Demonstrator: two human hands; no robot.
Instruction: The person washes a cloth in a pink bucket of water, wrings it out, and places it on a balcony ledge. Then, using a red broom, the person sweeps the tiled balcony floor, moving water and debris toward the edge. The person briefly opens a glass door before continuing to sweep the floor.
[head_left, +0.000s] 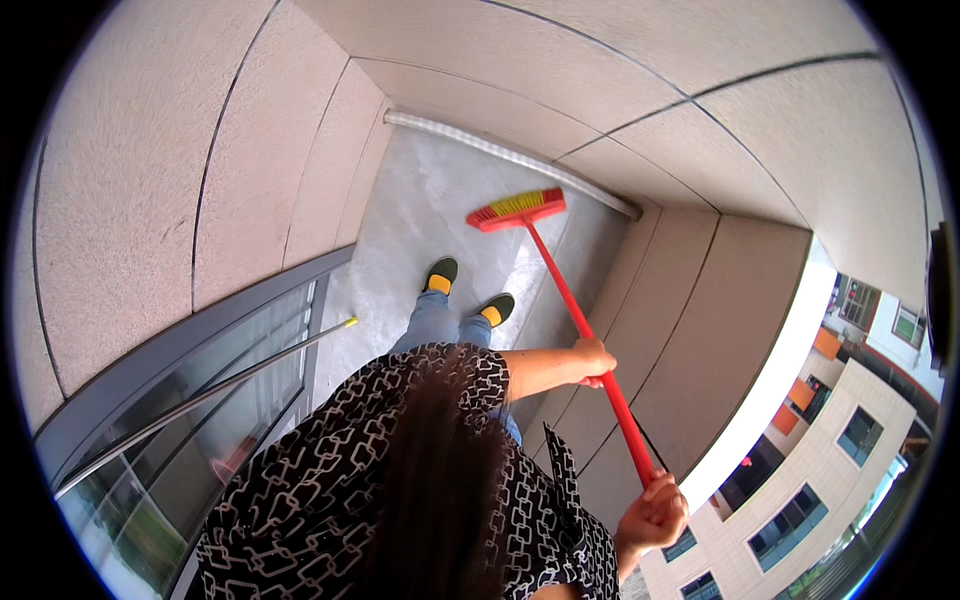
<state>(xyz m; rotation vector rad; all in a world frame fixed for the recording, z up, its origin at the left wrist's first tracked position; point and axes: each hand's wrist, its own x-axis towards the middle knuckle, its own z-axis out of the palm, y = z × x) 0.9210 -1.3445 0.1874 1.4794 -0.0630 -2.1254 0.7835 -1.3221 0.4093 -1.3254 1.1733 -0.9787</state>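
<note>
A red push broom (559, 274) slants across the view, its head (517, 210) of red and yellow bristles over the grey floor near the far wall; whether it touches the floor I cannot tell. My left hand (596, 362) is closed around the middle of the red handle, with that arm reaching across my body. Near the handle's upper end, at the lower right, my right hand (654, 511) grips it too. Between the broom head and my body are my feet in dark shoes (441, 275) with yellow insteps.
Beige panelled walls enclose the narrow grey floor (405, 187). A pale pipe (510, 154) runs along the far wall's foot. At left, a metal pole (217, 394) with a yellow tip crosses a grey-framed window (247, 307). Beyond the right parapet (765, 360) stand buildings (825, 450).
</note>
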